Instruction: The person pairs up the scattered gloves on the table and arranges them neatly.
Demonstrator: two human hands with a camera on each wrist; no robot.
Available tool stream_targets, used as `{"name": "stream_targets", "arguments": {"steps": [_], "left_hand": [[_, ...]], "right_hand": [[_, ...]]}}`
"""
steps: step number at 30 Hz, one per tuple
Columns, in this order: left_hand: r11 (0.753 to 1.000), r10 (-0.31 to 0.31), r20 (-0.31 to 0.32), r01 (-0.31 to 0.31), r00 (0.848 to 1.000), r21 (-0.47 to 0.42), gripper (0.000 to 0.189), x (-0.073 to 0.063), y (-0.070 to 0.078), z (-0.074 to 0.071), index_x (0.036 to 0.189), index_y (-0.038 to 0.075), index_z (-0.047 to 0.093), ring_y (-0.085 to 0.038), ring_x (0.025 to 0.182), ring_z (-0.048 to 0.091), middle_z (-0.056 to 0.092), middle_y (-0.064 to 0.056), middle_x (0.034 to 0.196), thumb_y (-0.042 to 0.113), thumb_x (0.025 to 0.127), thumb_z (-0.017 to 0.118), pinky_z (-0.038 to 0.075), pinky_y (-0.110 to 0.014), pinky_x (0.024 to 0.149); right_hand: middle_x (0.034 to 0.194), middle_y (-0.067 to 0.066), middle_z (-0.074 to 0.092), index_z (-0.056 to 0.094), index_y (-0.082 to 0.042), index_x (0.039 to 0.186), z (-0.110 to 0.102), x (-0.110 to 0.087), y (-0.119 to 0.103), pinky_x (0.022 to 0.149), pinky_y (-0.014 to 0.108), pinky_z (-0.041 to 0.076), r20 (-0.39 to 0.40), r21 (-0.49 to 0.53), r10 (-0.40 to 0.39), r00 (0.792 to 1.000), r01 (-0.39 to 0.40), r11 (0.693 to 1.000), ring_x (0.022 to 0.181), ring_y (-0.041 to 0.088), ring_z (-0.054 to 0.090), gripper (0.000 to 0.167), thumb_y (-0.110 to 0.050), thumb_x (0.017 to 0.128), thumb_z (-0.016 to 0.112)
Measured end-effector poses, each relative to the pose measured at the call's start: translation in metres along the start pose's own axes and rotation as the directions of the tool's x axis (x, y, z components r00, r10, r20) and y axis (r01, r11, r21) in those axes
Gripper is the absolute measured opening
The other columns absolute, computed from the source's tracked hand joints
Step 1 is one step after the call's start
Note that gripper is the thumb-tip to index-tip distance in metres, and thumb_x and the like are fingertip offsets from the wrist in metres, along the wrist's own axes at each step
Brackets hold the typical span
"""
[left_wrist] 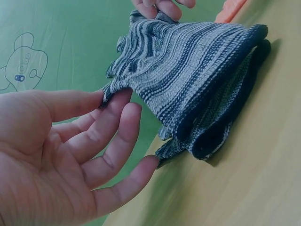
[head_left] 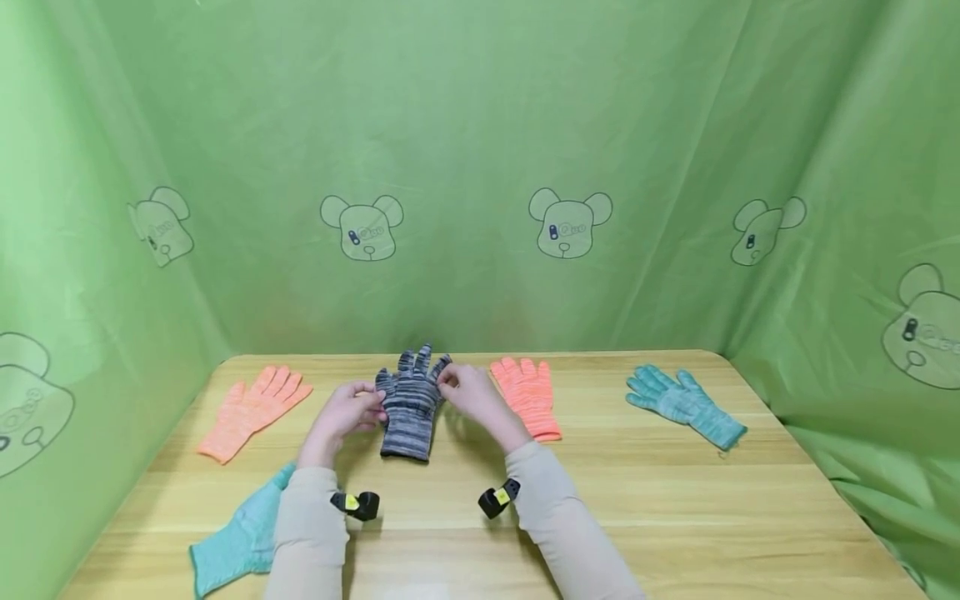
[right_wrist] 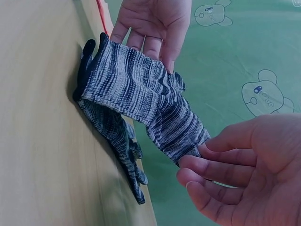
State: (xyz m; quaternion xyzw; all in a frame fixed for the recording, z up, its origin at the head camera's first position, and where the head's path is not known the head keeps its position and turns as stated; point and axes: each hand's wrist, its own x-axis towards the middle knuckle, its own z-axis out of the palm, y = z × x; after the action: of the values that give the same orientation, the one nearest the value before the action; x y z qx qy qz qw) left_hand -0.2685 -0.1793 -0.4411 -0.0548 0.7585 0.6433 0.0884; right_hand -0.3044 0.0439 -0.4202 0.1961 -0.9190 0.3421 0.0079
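Near the table's far middle, a black-and-grey striped knit glove [head_left: 408,408] is held up at a slant, fingers away from me. My left hand [head_left: 354,411] pinches one of its outer fingers between thumb and index finger, the other fingers spread below. On the opposite side my right hand [head_left: 468,390] pinches another finger of it. A second striped glove [right_wrist: 110,127] lies under the first, its black cuff [left_wrist: 211,141] just below the upper one; the head view mostly hides it. One of my left fingertips is right at this lower glove in the left wrist view.
An orange glove [head_left: 251,411] lies at the left and another orange glove [head_left: 528,400] just right of my right hand. One teal glove [head_left: 686,404] lies far right; another teal glove [head_left: 238,537] is partly behind my left sleeve. Green curtains [head_left: 480,167] surround the wooden table [head_left: 675,517].
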Motion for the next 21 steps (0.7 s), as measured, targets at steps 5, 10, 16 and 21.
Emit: {"name": "stream_targets", "arguments": {"steps": [5, 10, 16, 21], "left_hand": [[1.0, -0.008, -0.034, 0.007, 0.999, -0.011, 0.023, 0.002, -0.003, 0.001, 0.115, -0.003, 0.052, -0.012, 0.075, 0.067, 0.066, 0.0, 0.083, 0.012, 0.098, 0.054, 0.057, -0.04, 0.083], [0.998, -0.016, -0.053, 0.013, 0.998, -0.056, 0.023, 0.006, -0.007, 0.003, 0.116, -0.004, 0.052, -0.012, 0.072, 0.065, 0.065, -0.001, 0.082, 0.008, 0.097, 0.054, 0.059, -0.034, 0.076], [0.997, -0.033, -0.073, 0.027, 0.997, -0.075, 0.026, 0.005, -0.009, 0.003, 0.12, -0.005, 0.05, -0.011, 0.07, 0.064, 0.062, -0.003, 0.082, 0.006, 0.097, 0.053, 0.059, -0.027, 0.067], [0.996, -0.042, -0.077, 0.036, 0.996, -0.078, 0.028, 0.007, -0.012, 0.003, 0.122, -0.006, 0.049, -0.011, 0.07, 0.064, 0.062, -0.004, 0.082, 0.006, 0.098, 0.052, 0.058, -0.025, 0.066]], "right_hand": [[0.091, 0.009, 0.071, 0.07, -0.007, 0.099, 0.004, 0.004, 0.004, 0.075, 0.03, 0.055, -0.012, -0.008, 0.011, 1.0, -0.011, 1.0, 0.077, 0.017, 0.063, 0.012, -0.011, 0.092, 0.061], [0.092, 0.009, 0.071, 0.07, -0.007, 0.099, 0.006, 0.006, 0.006, 0.075, 0.031, 0.055, -0.007, 0.0, 0.019, 1.0, -0.019, 1.0, 0.077, 0.017, 0.063, 0.012, -0.011, 0.092, 0.061], [0.091, 0.01, 0.071, 0.07, -0.006, 0.1, 0.007, 0.009, 0.007, 0.071, 0.027, 0.054, 0.018, 0.0, 0.024, 1.0, -0.024, 1.0, 0.076, 0.017, 0.062, 0.012, -0.011, 0.092, 0.062], [0.093, 0.012, 0.07, 0.069, -0.004, 0.1, 0.01, 0.011, 0.009, 0.072, 0.028, 0.056, 0.043, 0.008, 0.028, 0.999, -0.028, 1.0, 0.08, 0.019, 0.063, 0.013, -0.01, 0.091, 0.062]]}}
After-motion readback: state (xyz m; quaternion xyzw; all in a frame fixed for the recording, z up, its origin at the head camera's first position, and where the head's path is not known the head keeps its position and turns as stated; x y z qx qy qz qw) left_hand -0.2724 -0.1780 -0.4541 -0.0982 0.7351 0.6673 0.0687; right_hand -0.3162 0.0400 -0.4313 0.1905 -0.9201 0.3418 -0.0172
